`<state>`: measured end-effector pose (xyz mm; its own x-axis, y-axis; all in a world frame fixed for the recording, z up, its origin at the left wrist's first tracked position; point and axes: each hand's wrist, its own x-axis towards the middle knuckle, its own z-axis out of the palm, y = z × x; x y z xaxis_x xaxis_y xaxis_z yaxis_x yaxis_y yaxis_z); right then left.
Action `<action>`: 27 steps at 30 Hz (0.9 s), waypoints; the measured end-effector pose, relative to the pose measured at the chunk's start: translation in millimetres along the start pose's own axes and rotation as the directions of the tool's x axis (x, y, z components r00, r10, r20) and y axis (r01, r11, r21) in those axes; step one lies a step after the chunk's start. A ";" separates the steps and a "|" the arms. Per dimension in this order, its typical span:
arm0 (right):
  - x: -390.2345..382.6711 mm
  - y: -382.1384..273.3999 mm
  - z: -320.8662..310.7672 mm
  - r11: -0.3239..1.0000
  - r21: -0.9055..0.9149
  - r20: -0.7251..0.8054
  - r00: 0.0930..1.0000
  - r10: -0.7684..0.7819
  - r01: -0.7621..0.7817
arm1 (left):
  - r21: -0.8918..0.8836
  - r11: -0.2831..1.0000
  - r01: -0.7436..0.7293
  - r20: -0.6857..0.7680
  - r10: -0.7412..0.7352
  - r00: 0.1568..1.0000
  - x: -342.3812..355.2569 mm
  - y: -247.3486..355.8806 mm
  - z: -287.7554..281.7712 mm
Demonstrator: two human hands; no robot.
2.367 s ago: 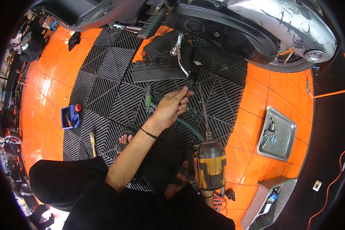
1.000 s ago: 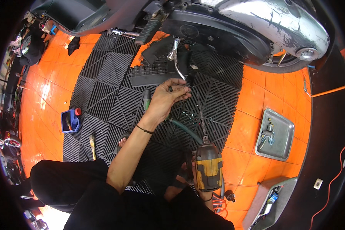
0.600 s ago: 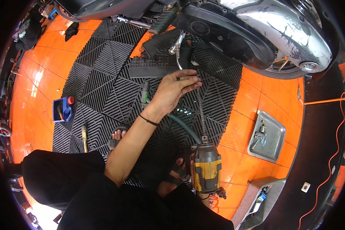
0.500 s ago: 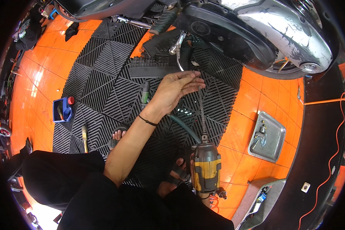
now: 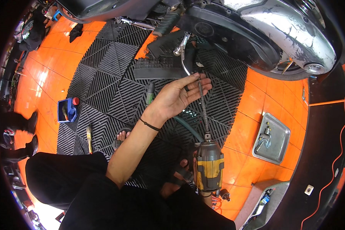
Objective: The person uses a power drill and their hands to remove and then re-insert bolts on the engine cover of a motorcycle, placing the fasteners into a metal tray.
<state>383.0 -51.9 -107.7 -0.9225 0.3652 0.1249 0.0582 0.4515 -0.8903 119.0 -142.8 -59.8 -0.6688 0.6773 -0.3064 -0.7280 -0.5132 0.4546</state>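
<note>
A yellow and black cordless impact wrench (image 5: 209, 168) points away from me, a long, thin driver shaft (image 5: 204, 109) fitted in its nose. Beneath its body, my right hand is mostly hidden, closed on the tool; only the right wrist (image 5: 207, 200) shows below it. My left hand (image 5: 182, 94) is turned palm up at the shaft's far end. Its thumb and fingertips close about the tip, and whatever small thing they pinch is too small to make out. Just beyond the thumb is a bent chrome lever (image 5: 183, 57) on the scooter (image 5: 226, 38).
Black ribbed mats (image 5: 103, 73) cover orange tiles. On the right lie a metal tray (image 5: 281, 134) with metal parts and a grey bin (image 5: 276, 195). A blue container (image 5: 61, 117), a brush (image 5: 89, 140) and a green-handled tool (image 5: 150, 94) are left of centre. Someone's legs (image 5: 17, 122) show far left.
My left hand has rolled palm up, and the shaft's tip, earlier just below the fingers, now reaches the thumb and fingertips. Another person's legs have come into view at the left.
</note>
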 end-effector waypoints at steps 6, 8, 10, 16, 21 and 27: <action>7.6 -1.1 0.9 0.999 0.011 0.014 0.999 -0.031 0.031 | -0.009 1.000 0.013 -0.012 -0.013 1.000 -3.3 -3.1 2.7; 12.4 -3.7 4.0 0.999 0.018 0.011 0.999 -0.049 0.048 | -0.002 1.000 -0.001 0.001 0.001 1.000 -5.9 -3.7 2.0; 19.4 -4.5 -0.5 0.998 -0.001 -0.006 0.998 -0.065 0.065 | -0.012 1.000 0.004 -0.014 -0.005 1.000 -1.6 -9.7 7.7; 55.9 -21.6 4.7 0.983 -0.046 -0.054 0.982 -0.178 0.176 | 0.022 0.995 -0.102 -0.046 0.103 0.994 17.4 6.5 9.5; 108.9 -52.6 -5.3 0.953 -0.173 -0.119 0.955 -0.271 0.248 | -0.073 0.960 -0.269 -0.060 0.265 0.962 63.5 28.7 41.3; 171.6 -77.0 -0.4 0.893 -0.290 -0.101 0.917 -0.386 0.344 | -0.098 0.891 -0.444 0.116 0.454 0.884 86.8 65.2 69.8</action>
<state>220.3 -23.7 -17.6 -0.8297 0.2430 0.5025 -0.1544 0.7651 -0.6251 24.0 -80.7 1.6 -0.9038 0.4268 0.0323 -0.3659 -0.8095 0.4592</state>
